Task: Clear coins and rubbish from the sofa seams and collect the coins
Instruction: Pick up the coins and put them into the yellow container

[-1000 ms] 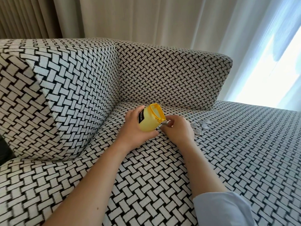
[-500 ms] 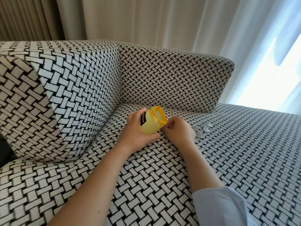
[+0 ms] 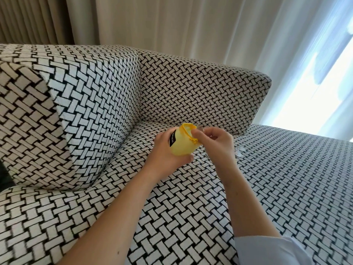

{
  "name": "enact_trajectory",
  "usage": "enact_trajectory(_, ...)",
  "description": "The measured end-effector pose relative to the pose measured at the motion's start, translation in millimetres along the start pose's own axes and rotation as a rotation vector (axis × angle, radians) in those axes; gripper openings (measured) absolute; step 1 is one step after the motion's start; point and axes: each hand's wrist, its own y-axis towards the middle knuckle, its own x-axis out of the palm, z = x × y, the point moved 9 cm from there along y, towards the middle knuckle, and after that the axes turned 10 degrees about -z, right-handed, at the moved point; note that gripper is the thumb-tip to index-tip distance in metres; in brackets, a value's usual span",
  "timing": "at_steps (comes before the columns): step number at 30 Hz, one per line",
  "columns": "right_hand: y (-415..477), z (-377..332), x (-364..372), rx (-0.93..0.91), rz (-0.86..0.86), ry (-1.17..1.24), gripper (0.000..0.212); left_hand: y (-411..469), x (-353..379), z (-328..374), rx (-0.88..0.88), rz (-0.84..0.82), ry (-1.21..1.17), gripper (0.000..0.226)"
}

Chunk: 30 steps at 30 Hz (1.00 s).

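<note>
Sofa in black-and-white woven fabric (image 3: 91, 104) is stretching under my arms. My left hand (image 3: 166, 152) is gripping a small yellow zip pouch (image 3: 181, 144), fingers curled round it. My right hand (image 3: 215, 142) is curling at the pouch's open mouth; whether it is pinching anything I cannot tell. Small silvery round coins (image 3: 238, 151) are lying on the seat just right of it.

Single head cam, wide-angle, looks fwd & down at the sofa (image 3: 191, 217) corner from close up; curtain (image 3: 172, 25) fills top bkgd.
</note>
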Motion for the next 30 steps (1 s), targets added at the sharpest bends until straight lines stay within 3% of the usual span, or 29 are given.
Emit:
enact_trajectory(4, -7, 8, -21, -0.03, 0.087, 0.088, 0.023, -3, 20, 6, 0.014, -0.051, -0.018, 0.086)
enact_trajectory(8, -14, 37, -54, 0.026, 0.207, -0.258, 0.011, -9, 26, 4, -0.003, -0.021, 0.038, 0.087)
enact_trajectory(10, -14, 53, -57, 0.078, 0.173, -0.428, 0.014, -11, 27, 5, 0.003, 0.011, 0.074, 0.088)
enact_trajectory(13, -10, 64, -52, 0.098, 0.095, -0.491, 0.021, -10, 29, 8, -0.023, 0.055, 0.135, 0.089)
enact_trajectory(19, 7, 73, -36, 0.175, -0.169, -0.917, 0.059, 1, 40, 12, -0.084, 0.178, 0.182, 0.086)
enact_trajectory(25, 21, 71, -22, 0.196, -0.445, -1.097, 0.046, 14, 45, 8, -0.117, 0.235, 0.254, 0.085)
enact_trajectory(30, 22, 68, -25, 0.189, -0.418, -1.07, 0.044, 18, 44, 5, -0.083, 0.199, 0.237, 0.089)
